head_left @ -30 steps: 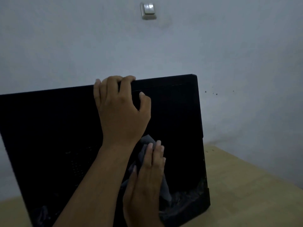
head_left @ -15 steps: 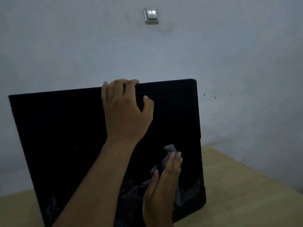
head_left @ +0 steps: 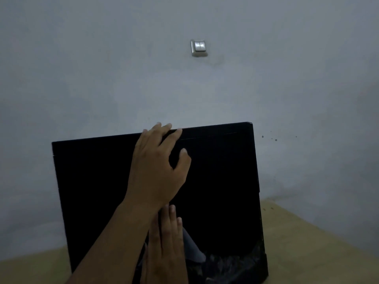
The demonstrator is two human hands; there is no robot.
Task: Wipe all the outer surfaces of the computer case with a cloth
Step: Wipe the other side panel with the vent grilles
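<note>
On one table (head_left: 307,253), one computer case (head_left: 215,181), one cloth (head_left: 193,250), two hands (head_left: 158,171) (head_left: 166,247)

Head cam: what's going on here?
A person is wiping a black case that stands on a table. The left hand rests on the case's top edge, apparently steadying it. The right hand presses a grey cloth flat against the lower part of the side panel facing the camera, partly behind the left forearm.

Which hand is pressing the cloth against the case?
The right hand, the lower one, flat on the grey cloth. The left hand rests on the top edge of the case.
</note>
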